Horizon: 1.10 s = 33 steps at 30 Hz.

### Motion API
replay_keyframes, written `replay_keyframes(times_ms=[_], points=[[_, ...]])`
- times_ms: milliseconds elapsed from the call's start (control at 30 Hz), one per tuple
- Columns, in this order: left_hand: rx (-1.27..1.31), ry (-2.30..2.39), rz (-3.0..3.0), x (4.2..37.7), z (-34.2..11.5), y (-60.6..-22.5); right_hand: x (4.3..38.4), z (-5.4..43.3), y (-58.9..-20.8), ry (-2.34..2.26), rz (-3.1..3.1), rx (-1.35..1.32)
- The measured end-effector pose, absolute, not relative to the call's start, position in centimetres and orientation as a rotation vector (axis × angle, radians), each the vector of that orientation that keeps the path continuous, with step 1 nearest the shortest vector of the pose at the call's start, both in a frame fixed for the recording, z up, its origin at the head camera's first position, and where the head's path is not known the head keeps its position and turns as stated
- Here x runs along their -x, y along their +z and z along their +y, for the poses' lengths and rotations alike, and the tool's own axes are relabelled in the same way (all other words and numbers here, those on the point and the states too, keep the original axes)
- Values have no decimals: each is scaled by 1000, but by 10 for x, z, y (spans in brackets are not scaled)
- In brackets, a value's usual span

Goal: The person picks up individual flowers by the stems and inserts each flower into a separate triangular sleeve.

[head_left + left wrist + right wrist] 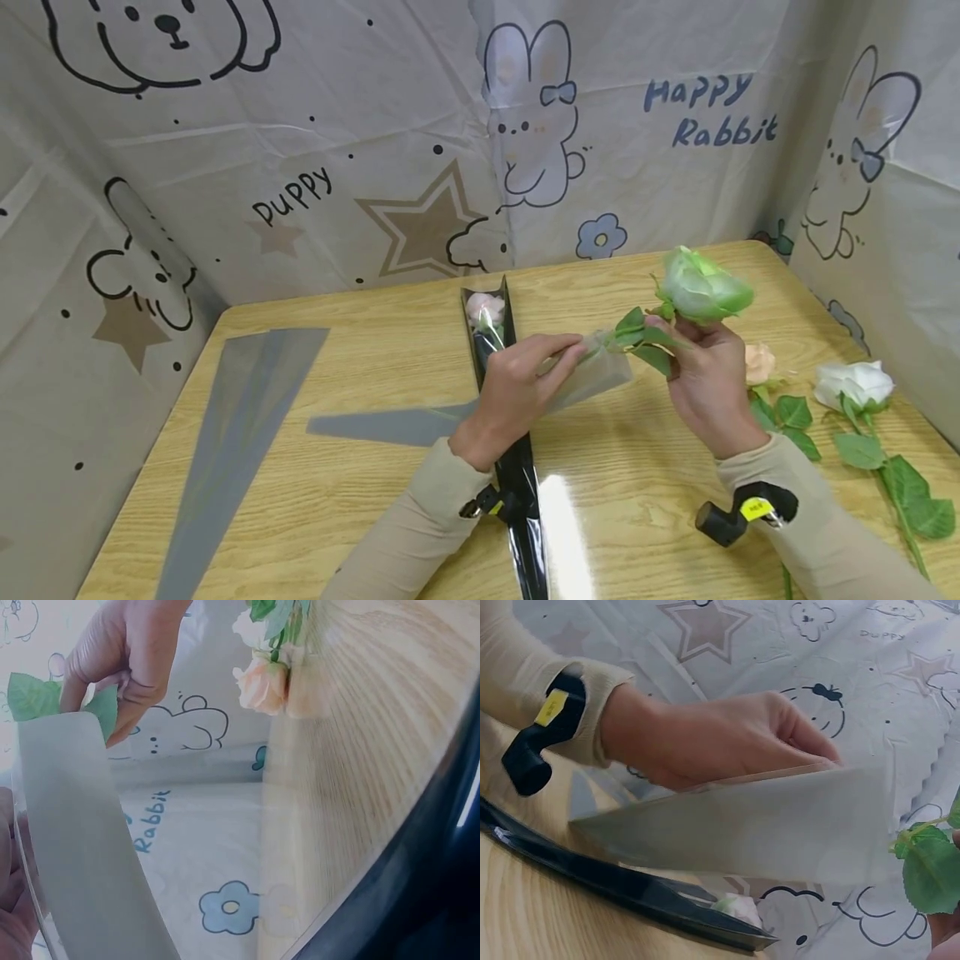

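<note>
My left hand (517,387) pinches the edge of a translucent grey flower sleeve (600,379) near its wide end. The sleeve's narrow end reaches left over the table. In my right hand (708,383) is a green-and-white rose (705,287), gripped by the stem just below its bloom. The rose's leaves (641,333) stand at the mouth of the sleeve, and its stem runs along the sleeve. Below the left hand lies a black sleeve (517,475) with a pale pink rose (485,310) in it. The right wrist view shows the sleeve (765,825) raised above the black one.
More grey sleeves (240,433) lie in an overlapping stack on the left of the wooden table (337,508). A white rose (855,385) and a peach rose (759,364) lie at the right. A printed cloth (360,108) hangs behind and along both sides.
</note>
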<state>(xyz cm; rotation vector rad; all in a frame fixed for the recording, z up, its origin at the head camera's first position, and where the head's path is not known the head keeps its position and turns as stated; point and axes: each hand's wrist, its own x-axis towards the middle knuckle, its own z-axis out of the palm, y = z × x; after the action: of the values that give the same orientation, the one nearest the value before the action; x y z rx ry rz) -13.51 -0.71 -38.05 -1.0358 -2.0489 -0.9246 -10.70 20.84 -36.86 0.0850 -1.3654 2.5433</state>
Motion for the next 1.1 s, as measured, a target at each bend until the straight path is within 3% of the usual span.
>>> replay_keyframes(times_ms=[233, 500, 1100], points=[[1018, -935, -2031, 134, -7, -380, 104, 202, -369, 2514, -1437, -98], [1004, -948, -2014, 134, -5, -379, 105, 205, -373, 2495, -1560, -371], [1079, -934, -1949, 129, -1, -378, 100, 207, -371, 2230, -2118, -310]])
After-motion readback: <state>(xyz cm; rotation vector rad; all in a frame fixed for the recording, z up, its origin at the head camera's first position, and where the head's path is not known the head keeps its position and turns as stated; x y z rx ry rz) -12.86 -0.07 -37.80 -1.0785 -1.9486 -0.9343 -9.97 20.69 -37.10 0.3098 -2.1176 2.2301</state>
